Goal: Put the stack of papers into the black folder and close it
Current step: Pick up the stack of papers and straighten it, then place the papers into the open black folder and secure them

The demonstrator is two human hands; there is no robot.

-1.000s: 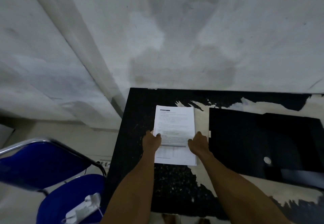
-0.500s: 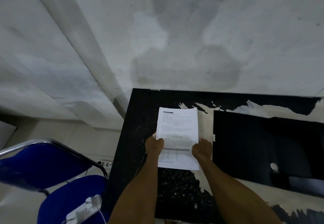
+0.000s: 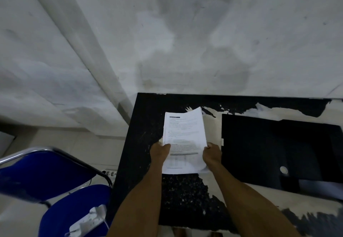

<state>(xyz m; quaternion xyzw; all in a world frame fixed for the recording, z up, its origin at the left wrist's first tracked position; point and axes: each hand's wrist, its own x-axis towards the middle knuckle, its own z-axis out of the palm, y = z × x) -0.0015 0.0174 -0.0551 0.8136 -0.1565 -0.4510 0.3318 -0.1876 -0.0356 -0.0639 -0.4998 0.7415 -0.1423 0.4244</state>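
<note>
A white stack of printed papers (image 3: 183, 134) is held over the left part of the table, its far end lifted and slightly curled. My left hand (image 3: 160, 152) grips its left edge with the thumb on top. My right hand (image 3: 212, 153) grips its right edge. The black folder (image 3: 274, 147) lies open and flat on the table just right of the papers, with a round white snap (image 3: 283, 170) near its front.
The table (image 3: 146, 125) is black with worn pale patches and stands against a white wall. A blue chair (image 3: 46, 177) with a metal frame stands at the left, a white power strip (image 3: 87, 222) on its seat.
Both hands closed on the sides of the paper stack and raised it off the table; its far end now curls upward.
</note>
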